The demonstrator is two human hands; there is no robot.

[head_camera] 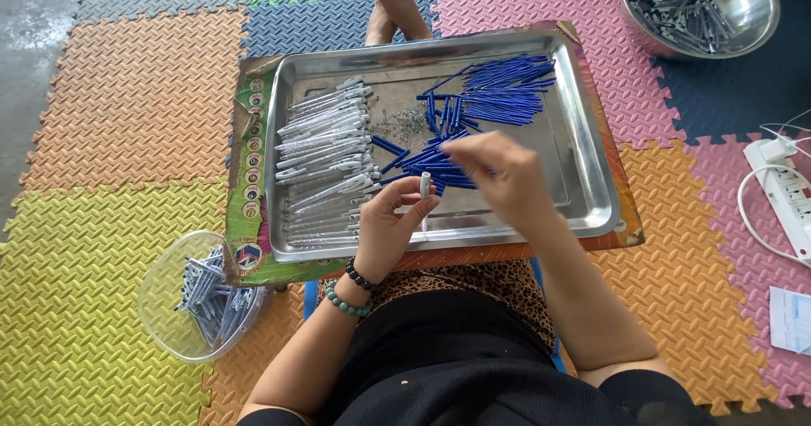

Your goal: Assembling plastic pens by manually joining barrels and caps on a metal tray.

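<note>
A steel tray (pixel 591 181) lies on a cardboard box in front of me. On its left lies a row of white pen barrels (pixel 325 160); a heap of blue pen parts (pixel 494 96) fills the middle and back right, with small metal springs (pixel 397 124) between them. My left hand (pixel 384 227) holds one white pen barrel (pixel 425 185) upright above the tray's front edge. My right hand (pixel 503 177) hovers over the blue parts, fingers bent down among them; whether it grips one is hidden.
A clear plastic bowl (pixel 160 274) with finished pens stands on the foam mat at front left. A steel bowl (pixel 752 8) of pen parts sits at back right. A white power strip (pixel 781 181) with cable lies at right. My bare foot (pixel 397 8) rests behind the tray.
</note>
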